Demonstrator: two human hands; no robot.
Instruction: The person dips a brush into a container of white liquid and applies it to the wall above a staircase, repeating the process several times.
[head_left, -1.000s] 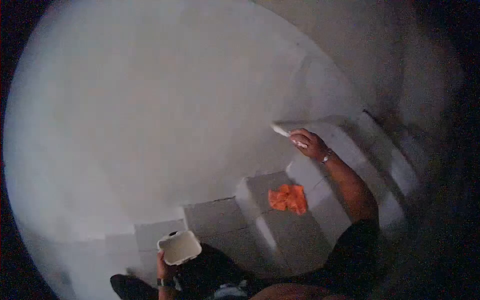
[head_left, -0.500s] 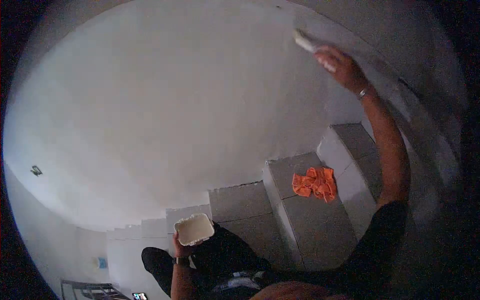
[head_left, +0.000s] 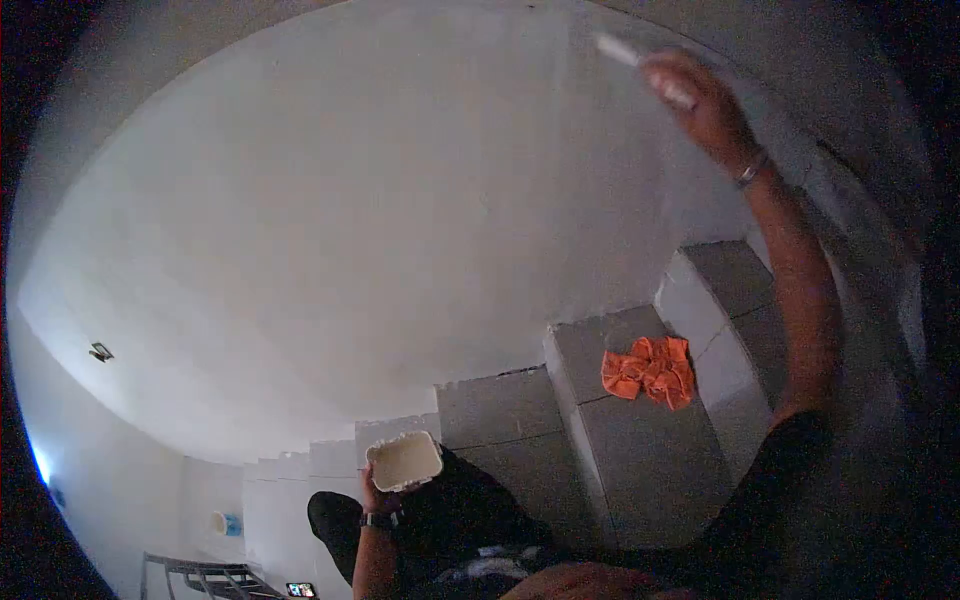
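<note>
My right hand is raised high against the white wall, gripping a pale flat tool whose end sticks out up and left of the fingers. A bracelet sits on that wrist. Low in the view, my left hand holds a white rectangular tub from below, its open top facing up. A watch is on the left wrist.
Grey stair steps climb to the right along the wall. An orange rag lies crumpled on one step. A railing and a lower landing show at the bottom left. My dark-trousered legs stand on the stairs.
My right hand went from low on the wall by the upper step to high up the wall, and the view tilted up. The left hand kept the tub.
</note>
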